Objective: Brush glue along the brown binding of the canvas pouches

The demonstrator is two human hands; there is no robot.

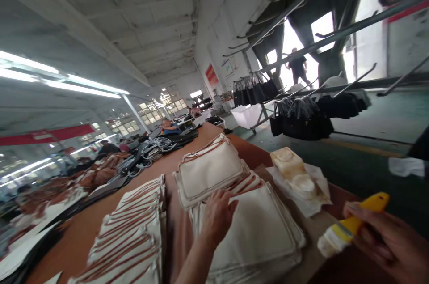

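Right hand (385, 237) grips a yellow-handled brush (348, 226); left hand (217, 217) presses flat on cream panels (261, 230).

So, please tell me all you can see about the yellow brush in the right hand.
The brush has a yellow handle that looks like plastic and a broad head of pale bristles, which look whitish and clumped. It lies tilted, bristles pointing down-left, handle end up-right. The right hand grips the handle from below, fingers wrapped around it. The head hangs over the brown table edge, beside the cream fabric stack, touching neither.
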